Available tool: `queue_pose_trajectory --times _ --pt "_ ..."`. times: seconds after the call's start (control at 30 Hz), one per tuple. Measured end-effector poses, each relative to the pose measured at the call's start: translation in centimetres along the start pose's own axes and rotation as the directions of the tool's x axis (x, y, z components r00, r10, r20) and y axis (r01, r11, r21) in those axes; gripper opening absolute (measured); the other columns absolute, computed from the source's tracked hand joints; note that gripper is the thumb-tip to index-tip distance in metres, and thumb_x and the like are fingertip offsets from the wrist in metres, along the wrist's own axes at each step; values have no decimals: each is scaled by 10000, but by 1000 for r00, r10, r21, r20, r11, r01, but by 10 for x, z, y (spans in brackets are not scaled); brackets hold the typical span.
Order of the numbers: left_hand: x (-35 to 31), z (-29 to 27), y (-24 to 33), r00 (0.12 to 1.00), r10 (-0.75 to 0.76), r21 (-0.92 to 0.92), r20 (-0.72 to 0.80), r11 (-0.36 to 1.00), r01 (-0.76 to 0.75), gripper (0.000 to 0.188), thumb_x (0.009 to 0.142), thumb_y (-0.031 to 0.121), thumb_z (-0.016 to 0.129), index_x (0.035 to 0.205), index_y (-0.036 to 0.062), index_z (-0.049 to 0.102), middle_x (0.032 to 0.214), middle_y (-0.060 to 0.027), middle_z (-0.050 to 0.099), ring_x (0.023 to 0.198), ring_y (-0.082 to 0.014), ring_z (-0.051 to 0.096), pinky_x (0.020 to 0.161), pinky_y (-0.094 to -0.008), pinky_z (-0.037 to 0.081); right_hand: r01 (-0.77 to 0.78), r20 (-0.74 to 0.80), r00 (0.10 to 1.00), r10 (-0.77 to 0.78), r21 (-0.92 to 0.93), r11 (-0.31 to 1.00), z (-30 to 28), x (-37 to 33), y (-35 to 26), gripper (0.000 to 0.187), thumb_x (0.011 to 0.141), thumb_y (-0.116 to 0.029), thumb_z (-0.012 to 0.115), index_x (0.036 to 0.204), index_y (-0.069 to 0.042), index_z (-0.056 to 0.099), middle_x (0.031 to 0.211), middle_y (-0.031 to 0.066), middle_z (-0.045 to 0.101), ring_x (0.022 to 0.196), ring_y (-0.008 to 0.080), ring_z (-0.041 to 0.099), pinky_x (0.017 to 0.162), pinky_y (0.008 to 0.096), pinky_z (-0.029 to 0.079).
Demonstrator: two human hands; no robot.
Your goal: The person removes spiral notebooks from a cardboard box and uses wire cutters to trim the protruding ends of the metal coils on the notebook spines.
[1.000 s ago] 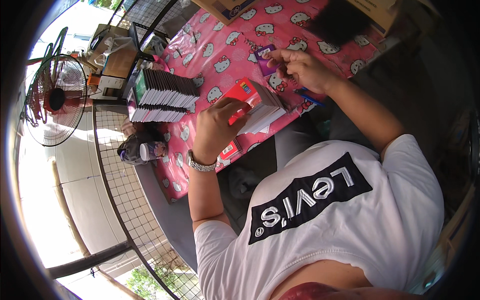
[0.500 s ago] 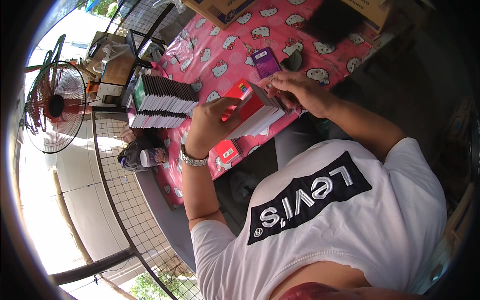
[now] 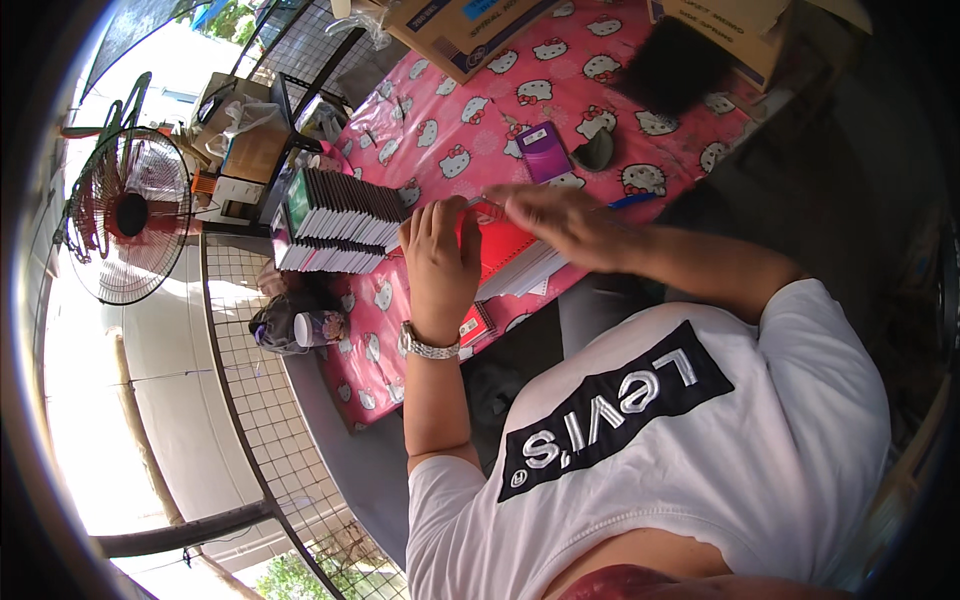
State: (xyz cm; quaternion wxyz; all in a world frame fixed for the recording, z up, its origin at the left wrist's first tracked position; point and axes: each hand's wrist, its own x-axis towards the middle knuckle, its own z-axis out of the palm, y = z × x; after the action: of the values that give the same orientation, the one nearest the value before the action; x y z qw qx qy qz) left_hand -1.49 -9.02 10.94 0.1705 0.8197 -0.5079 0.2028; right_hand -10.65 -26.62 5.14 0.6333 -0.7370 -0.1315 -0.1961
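A stack of red-covered spiral notebooks [image 3: 505, 240] lies on the pink table between my hands. My left hand [image 3: 440, 265], with a metal watch at the wrist, rests against the stack's left side. Its fingers are stretched out and the thumb lies apart over the red cover. Across the stack's right end is my right hand [image 3: 575, 225], its fingers straight and a little blurred. Part of the top cover is hidden by both hands. Below my left wrist a small red notebook [image 3: 476, 325] lies near the table edge.
Dark-edged notebooks [image 3: 345, 220] stand in stacks on the left. Beyond my hands are a purple notebook [image 3: 543, 150], a dark green curved object [image 3: 593, 150] and a blue pen [image 3: 638, 200]. Cardboard boxes [image 3: 465, 40] line the back; a cup [image 3: 318, 328] and fan [image 3: 130, 213] are left.
My right hand has straightened its fingers and swung over the stack's end. The left hand has lifted its fingers from the cover to the stack's side. The whole view has shifted slightly.
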Motion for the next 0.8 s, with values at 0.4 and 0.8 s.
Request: queue_pose_trajectory --times 0.4,0.8 --pt "7 -2 8 998 15 -137 65 991 -6 162 853 57 629 1014 48 609 944 -96 651 882 -294 598 842 -404 405 287 38 952 -303 -450 846 -47 27 -13 244 799 13 680 1020 -86 717 948 66 593 878 221 635 756 343 516" --pt "6 -8 13 996 -2 -151 90 988 16 178 849 64 642 1024 49 609 948 -94 665 880 -297 606 839 -409 406 289 122 956 -266 -248 925 -44 21 -10 208 826 30 679 1027 -15 646 945 87 581 890 224 631 760 335 512"
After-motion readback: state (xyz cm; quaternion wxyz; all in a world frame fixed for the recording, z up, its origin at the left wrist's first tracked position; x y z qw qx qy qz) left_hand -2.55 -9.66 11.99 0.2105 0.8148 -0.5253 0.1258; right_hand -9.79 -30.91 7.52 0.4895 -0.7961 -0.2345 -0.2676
